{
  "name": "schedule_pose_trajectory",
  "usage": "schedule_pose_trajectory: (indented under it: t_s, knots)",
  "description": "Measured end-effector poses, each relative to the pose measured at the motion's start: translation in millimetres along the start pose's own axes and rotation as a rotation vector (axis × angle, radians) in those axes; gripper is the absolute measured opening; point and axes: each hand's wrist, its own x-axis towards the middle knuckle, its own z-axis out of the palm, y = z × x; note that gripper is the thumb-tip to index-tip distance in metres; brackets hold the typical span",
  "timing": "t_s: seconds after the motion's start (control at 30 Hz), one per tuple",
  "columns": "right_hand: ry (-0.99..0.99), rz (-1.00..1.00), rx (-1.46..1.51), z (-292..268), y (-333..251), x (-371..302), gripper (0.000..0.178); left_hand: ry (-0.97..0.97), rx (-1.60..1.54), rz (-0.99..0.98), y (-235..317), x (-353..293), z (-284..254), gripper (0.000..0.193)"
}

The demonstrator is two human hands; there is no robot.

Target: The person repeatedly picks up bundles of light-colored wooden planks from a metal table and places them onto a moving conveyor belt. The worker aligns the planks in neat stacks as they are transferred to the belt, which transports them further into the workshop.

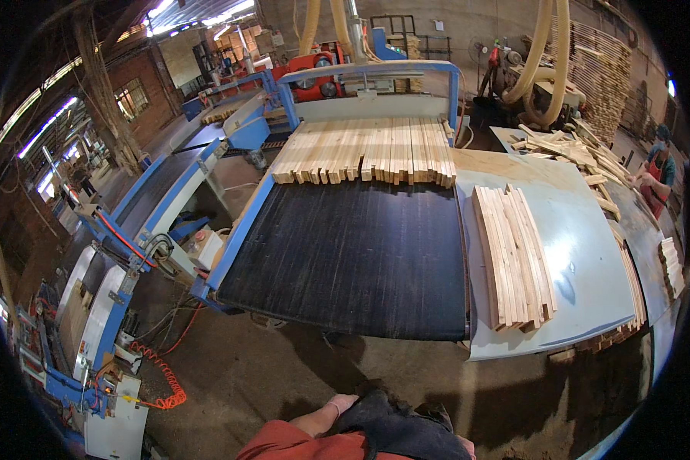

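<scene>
My left hand hangs low beside dark cloth at my waist, below the near edge of a black conveyor belt. Its fingers are too small and partly hidden to read. Of my right hand only a sliver shows at the lower edge, on the other side of the dark cloth. A row of pale wooden strips lies side by side across the far end of the belt. To the right, a stack of wooden strips rests on a grey-blue metal table. Both hands are apart from the wood.
Blue-framed machine housing spans the belt's far end. A second conveyor runs along the left, with a coiled orange hose near it. Loose wood offcuts lie far right, where a person stands.
</scene>
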Motion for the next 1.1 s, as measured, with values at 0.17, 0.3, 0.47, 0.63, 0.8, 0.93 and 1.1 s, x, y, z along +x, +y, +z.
schedule_pose_trajectory:
  t_s: [0.17, 0.3, 0.47, 0.63, 0.8, 0.93, 1.1]
  knots:
    - [-0.014, 0.011, -0.026, 11.0, -4.5, -5.8, 0.025, -0.042, 0.124, 0.126, -12.7, 7.3, -8.5, 0.055]
    - [0.021, 0.021, -0.039, 7.0, -5.1, -11.0, 0.025, -0.07, 0.237, 0.201, 4.9, -1.7, -9.3, 0.051]
    - [0.024, 0.024, -0.054, 11.1, -6.3, -14.1, 0.026, -0.078, 0.262, 0.11, 8.6, -9.0, -12.1, 0.054]
    - [0.024, 0.022, -0.066, 10.8, -6.3, -14.8, 0.026, -0.072, 0.238, 0.118, -13.1, 12.9, -0.7, 0.065]
    - [0.026, 0.013, -0.079, 12.2, -10.0, -12.6, 0.026, -0.058, 0.118, 0.049, -28.8, 39.2, 11.5, 0.072]
    - [0.031, 0.017, -0.084, 11.0, -11.5, -13.4, 0.027, -0.076, 0.146, 0.068, -29.4, 39.6, 13.9, 0.072]
    - [0.004, 0.01, -0.11, 16.2, -16.0, -11.7, 0.027, -0.017, 0.177, 0.104, -41.8, 31.1, 15.4, 0.06]
